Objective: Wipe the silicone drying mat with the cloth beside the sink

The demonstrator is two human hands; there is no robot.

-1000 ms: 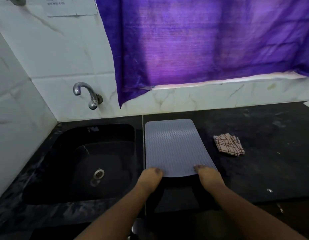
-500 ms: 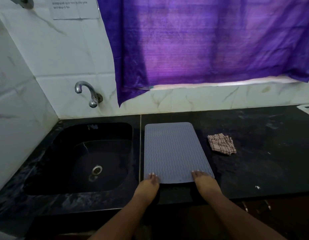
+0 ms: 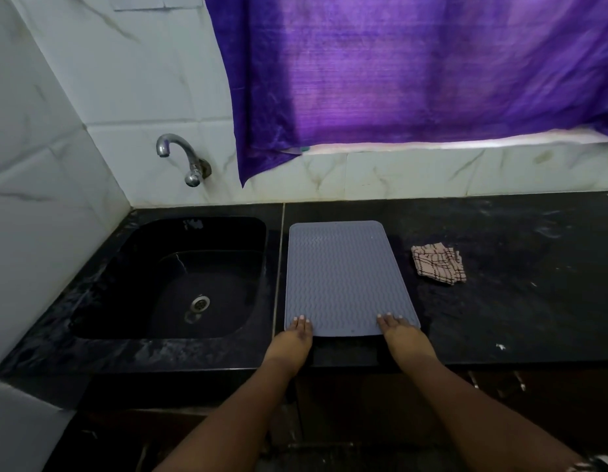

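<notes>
head view looks down at a dark counter [image 3: 500, 321] where the silicone drying mat [image 3: 347, 277] lies flat just right of the black sink [image 3: 180, 277], its long axis running away from the person toward the tiled wall. both hands sit at the mat's near short edge: the left hand [image 3: 292, 338] on the near left corner and the right hand [image 3: 403, 333] on the near right corner, fingers straight and flat with their tips resting on the ribbed surface, holding nothing. the cloth [image 3: 438, 264], a crumpled checked rag, lies on the counter to the right of the mat, a little apart from its right long edge and about level with its middle, so it is forward and to the right of the hands. the right hand is clearly the nearer one to it; the left would have to cross the whole mat. i judge the wiping has not started, since the cloth lies untouched, and the next move probably calls for the right hand to reach forward and right to pick it up while the left stays to steady the mat. a tap [image 3: 180, 155] juts from the wall above the sink, and a purple curtain [image 3: 415, 69] hangs behind
</notes>
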